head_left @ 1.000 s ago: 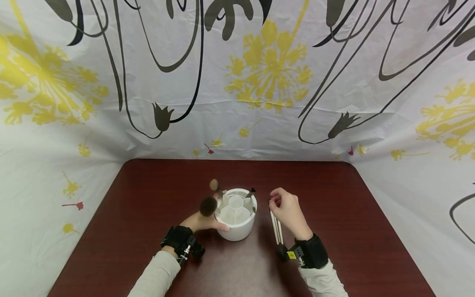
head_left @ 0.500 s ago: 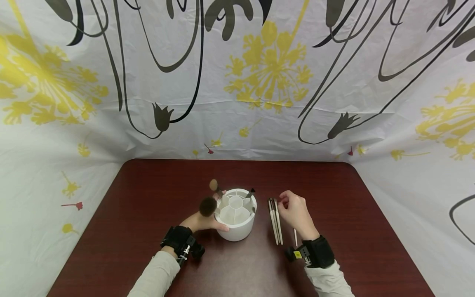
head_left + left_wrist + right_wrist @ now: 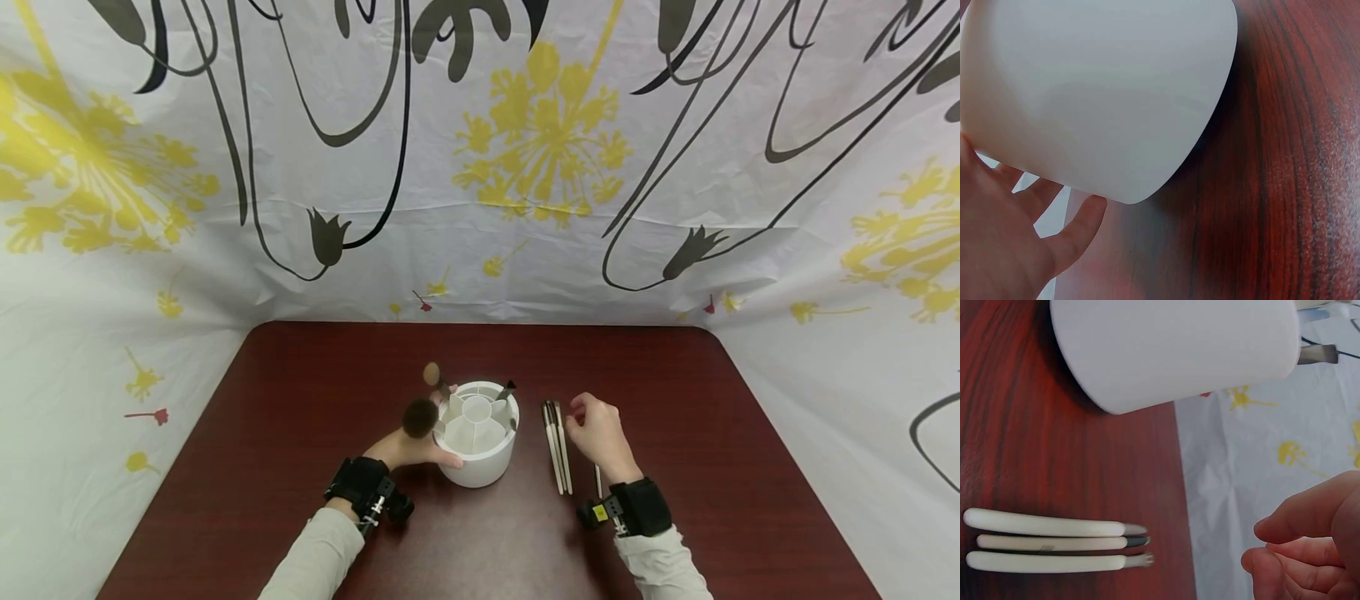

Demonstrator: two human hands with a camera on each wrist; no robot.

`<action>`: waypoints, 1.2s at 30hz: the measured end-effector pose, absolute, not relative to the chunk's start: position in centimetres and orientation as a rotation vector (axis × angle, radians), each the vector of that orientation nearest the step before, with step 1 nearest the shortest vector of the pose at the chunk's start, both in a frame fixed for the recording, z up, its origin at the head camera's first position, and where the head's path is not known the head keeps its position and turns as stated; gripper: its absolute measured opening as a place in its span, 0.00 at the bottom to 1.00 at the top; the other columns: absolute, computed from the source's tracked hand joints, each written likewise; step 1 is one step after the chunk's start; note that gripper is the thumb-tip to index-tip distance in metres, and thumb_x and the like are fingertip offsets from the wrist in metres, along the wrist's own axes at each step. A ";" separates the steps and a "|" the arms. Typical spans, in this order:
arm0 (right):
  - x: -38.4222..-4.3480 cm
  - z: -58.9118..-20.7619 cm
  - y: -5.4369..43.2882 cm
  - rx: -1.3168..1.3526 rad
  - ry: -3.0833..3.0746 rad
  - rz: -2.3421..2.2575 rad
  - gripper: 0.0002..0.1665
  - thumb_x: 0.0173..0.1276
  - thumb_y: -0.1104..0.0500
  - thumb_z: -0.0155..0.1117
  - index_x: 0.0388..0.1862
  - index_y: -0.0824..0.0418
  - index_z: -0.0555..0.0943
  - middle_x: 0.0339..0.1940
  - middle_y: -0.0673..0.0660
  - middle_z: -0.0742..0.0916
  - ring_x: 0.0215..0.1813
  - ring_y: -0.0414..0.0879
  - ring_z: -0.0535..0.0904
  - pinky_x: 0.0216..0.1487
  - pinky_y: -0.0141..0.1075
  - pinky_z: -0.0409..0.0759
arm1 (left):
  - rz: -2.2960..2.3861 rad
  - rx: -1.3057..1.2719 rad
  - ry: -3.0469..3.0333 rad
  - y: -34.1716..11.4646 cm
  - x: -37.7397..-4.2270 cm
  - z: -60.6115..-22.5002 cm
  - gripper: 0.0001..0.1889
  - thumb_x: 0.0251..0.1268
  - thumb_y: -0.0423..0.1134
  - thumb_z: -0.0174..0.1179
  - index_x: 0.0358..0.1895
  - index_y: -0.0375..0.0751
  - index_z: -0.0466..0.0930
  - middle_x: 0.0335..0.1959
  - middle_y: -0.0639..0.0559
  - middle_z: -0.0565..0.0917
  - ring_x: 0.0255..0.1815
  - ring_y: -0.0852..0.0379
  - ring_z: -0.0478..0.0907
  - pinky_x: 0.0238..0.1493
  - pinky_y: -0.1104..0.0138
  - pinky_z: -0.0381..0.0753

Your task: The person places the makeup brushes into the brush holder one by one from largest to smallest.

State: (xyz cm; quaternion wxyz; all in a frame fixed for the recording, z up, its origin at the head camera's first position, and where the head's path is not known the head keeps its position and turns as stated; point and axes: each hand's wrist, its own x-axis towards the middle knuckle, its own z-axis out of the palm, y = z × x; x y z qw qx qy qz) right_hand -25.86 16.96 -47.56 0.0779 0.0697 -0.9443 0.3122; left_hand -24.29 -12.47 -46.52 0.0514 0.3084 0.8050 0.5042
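My left hand (image 3: 416,446) grips the side of a white round brush holder (image 3: 480,468) divided into compartments, its thumb in front and fingertips behind. In the holder stand several makeup brushes: a large dark fluffy brush (image 3: 421,417), a tan one (image 3: 432,373) and a dark-tipped one (image 3: 507,387). Three slim pale-handled makeup brushes (image 3: 1047,542) lie side by side to its right. Beyond them hovers my right hand (image 3: 597,433); its fingers (image 3: 1294,512) are loosely bent, a gap showing between thumb and forefinger. Below it shows a pale handle (image 3: 598,481), its other end hidden.
A dark red-brown wooden table (image 3: 337,358) carries everything. Behind it hangs a white cloth (image 3: 525,275) with grey and yellow plant patterns. Each wrist wears a black camera strap (image 3: 360,483).
My right hand has moved right from the row of brushes, carrying another slim brush to their right, then shifted slightly and loosened its fingers. The left hand and holder stay put.
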 end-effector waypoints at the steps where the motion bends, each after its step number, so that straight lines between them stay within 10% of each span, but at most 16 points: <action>1: -25.9 -47.8 17.0 0.204 -2.836 0.926 0.11 0.56 0.67 0.59 0.39 0.70 0.77 0.31 0.61 0.83 0.32 0.50 0.78 0.31 0.40 0.76 | 1.536 0.937 2.447 -12.5 -24.2 -46.4 0.51 0.31 0.22 0.70 0.61 0.16 0.45 0.62 0.22 0.56 0.62 0.32 0.54 0.60 0.43 0.54; 36: -26.3 -53.6 17.1 0.099 -2.998 0.699 0.06 0.51 0.65 0.64 0.22 0.64 0.75 0.14 0.51 0.73 0.19 0.43 0.67 0.21 0.34 0.66 | 1.497 0.937 2.507 -12.7 -25.2 -48.4 0.53 0.32 0.29 0.74 0.63 0.20 0.46 0.63 0.27 0.57 0.64 0.36 0.55 0.61 0.45 0.55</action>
